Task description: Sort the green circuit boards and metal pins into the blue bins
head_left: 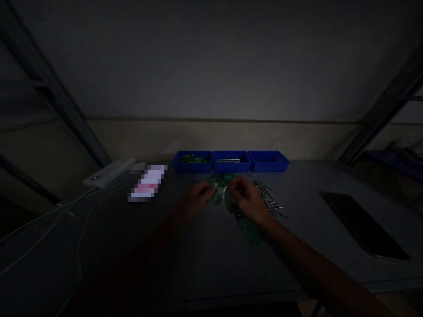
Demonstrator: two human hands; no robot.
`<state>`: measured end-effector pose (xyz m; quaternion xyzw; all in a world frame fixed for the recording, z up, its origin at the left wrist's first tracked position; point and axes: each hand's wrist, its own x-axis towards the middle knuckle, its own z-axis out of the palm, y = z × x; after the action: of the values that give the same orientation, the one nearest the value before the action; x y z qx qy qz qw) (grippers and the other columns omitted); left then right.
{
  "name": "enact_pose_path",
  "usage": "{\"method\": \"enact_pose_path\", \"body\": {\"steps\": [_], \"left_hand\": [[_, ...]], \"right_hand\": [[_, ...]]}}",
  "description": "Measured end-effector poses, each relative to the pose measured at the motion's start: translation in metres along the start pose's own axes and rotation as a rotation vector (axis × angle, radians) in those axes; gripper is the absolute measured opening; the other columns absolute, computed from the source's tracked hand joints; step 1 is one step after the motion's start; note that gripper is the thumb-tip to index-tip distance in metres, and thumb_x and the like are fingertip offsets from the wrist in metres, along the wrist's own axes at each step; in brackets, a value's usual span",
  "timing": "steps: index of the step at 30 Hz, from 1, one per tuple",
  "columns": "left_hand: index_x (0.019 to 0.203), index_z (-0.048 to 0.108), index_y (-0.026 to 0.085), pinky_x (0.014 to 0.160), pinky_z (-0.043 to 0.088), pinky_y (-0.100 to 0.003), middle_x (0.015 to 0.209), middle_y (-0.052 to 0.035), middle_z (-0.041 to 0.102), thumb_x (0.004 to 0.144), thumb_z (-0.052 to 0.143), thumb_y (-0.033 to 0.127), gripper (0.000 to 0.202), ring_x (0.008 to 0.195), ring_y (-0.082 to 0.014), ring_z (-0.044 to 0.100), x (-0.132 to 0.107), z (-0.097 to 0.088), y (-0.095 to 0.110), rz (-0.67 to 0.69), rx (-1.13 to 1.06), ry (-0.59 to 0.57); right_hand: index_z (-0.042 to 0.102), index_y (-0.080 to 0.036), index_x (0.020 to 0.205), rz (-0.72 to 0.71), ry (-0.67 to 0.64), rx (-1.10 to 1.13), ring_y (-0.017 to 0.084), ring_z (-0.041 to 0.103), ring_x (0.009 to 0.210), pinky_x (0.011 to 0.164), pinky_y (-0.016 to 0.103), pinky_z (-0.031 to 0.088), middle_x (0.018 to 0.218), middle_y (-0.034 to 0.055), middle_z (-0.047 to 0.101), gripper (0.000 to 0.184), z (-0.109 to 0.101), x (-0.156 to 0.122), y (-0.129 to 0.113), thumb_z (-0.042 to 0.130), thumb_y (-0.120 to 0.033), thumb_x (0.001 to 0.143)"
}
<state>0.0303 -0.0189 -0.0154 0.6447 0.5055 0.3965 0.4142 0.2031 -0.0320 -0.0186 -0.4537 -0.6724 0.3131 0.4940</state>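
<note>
The scene is dark and fine detail is hard to see. Shiny green see-through plastic, which looks like a bag, lies bunched between my two hands. My left hand is closed, its fingertips pinching the left edge of the plastic. My right hand is closed too, with bent fingers at the plastic's right side. Slim metal rods lie in a loose pile beside and partly under my right hand. More green plastic shows below my right wrist.
Behind my hands, three blue bins stand in a row: the left bin holds green pieces, the middle bin metal rods, alongside the right bin. A lit phone, white power strip and cables lie left; a dark tablet-like slab lies right.
</note>
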Motion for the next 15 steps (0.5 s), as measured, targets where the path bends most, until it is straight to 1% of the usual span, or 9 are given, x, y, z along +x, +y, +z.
{"method": "enact_pose_path", "body": {"steps": [1, 2, 3, 4, 6, 8, 12, 15], "left_hand": [[0.068, 0.054, 0.016, 0.045, 0.029, -0.021, 0.054, 0.0048, 0.043, 0.075, 0.054, 0.04, 0.025, 0.047, -0.0084, 0.04, -0.001, 0.0, 0.001, -0.012, -0.036, 0.031], [0.071, 0.054, 0.016, 0.044, 0.028, -0.02, 0.054, 0.005, 0.043, 0.074, 0.055, 0.042, 0.027, 0.047, -0.0081, 0.04, -0.001, 0.001, 0.002, -0.02, -0.07, 0.055], [0.072, 0.054, 0.016, 0.044, 0.028, -0.02, 0.054, 0.0053, 0.043, 0.073, 0.056, 0.044, 0.028, 0.046, -0.0078, 0.04, -0.002, 0.002, 0.002, -0.026, -0.102, 0.072], [0.074, 0.053, 0.016, 0.044, 0.028, -0.02, 0.055, 0.0056, 0.043, 0.073, 0.057, 0.045, 0.029, 0.046, -0.0075, 0.039, -0.004, 0.003, 0.003, -0.029, -0.13, 0.081], [0.074, 0.052, 0.016, 0.044, 0.028, -0.019, 0.054, 0.0062, 0.043, 0.073, 0.057, 0.045, 0.029, 0.046, -0.007, 0.039, -0.006, 0.005, 0.005, -0.037, -0.168, 0.085], [0.074, 0.052, 0.016, 0.043, 0.028, -0.019, 0.053, 0.0067, 0.041, 0.074, 0.056, 0.044, 0.028, 0.045, -0.0068, 0.038, -0.007, 0.006, 0.007, -0.047, -0.19, 0.07], [0.07, 0.055, 0.016, 0.045, 0.027, -0.02, 0.052, 0.0057, 0.042, 0.075, 0.054, 0.041, 0.025, 0.047, -0.0079, 0.039, -0.01, 0.007, 0.012, -0.036, -0.141, -0.01], [0.072, 0.06, 0.015, 0.052, 0.035, -0.023, 0.059, 0.0025, 0.052, 0.073, 0.055, 0.038, 0.023, 0.057, -0.0114, 0.049, -0.01, 0.008, 0.012, -0.01, -0.075, -0.017]], "right_hand": [[0.051, -0.019, 0.091, 0.068, -0.024, 0.072, 0.013, 0.05, 0.061, 0.056, 0.025, 0.038, 0.068, -0.0022, 0.052, 0.017, 0.001, 0.0, -0.001, 0.052, -0.028, 0.077], [0.051, -0.019, 0.093, 0.121, -0.058, 0.129, 0.012, 0.049, 0.058, 0.054, 0.025, 0.037, 0.066, -0.003, 0.051, 0.023, 0.003, -0.001, -0.002, 0.054, -0.034, 0.076], [0.051, -0.018, 0.09, 0.155, -0.096, 0.163, 0.011, 0.047, 0.056, 0.052, 0.024, 0.036, 0.064, -0.0038, 0.049, 0.025, 0.005, -0.001, -0.002, 0.056, -0.038, 0.076], [0.052, -0.018, 0.083, 0.171, -0.129, 0.173, 0.011, 0.044, 0.054, 0.05, 0.023, 0.034, 0.061, -0.0044, 0.047, 0.024, 0.006, -0.001, -0.003, 0.056, -0.04, 0.075], [0.048, -0.018, 0.067, 0.172, -0.175, 0.157, 0.009, 0.04, 0.051, 0.047, 0.022, 0.031, 0.056, -0.005, 0.042, 0.025, 0.007, -0.002, -0.004, 0.055, -0.041, 0.076], [0.041, -0.019, 0.059, 0.172, -0.182, 0.148, 0.008, 0.038, 0.049, 0.046, 0.021, 0.029, 0.053, -0.0056, 0.039, 0.03, 0.007, -0.002, -0.005, 0.056, -0.04, 0.075], [0.04, -0.02, 0.061, 0.197, -0.159, 0.198, 0.008, 0.038, 0.048, 0.044, 0.021, 0.031, 0.052, -0.006, 0.039, 0.03, 0.006, -0.003, -0.004, 0.058, -0.04, 0.074], [0.043, -0.019, 0.064, 0.185, -0.159, 0.203, 0.009, 0.041, 0.051, 0.046, 0.02, 0.033, 0.055, -0.005, 0.043, 0.026, 0.007, -0.003, -0.003, 0.057, -0.038, 0.076]]}}
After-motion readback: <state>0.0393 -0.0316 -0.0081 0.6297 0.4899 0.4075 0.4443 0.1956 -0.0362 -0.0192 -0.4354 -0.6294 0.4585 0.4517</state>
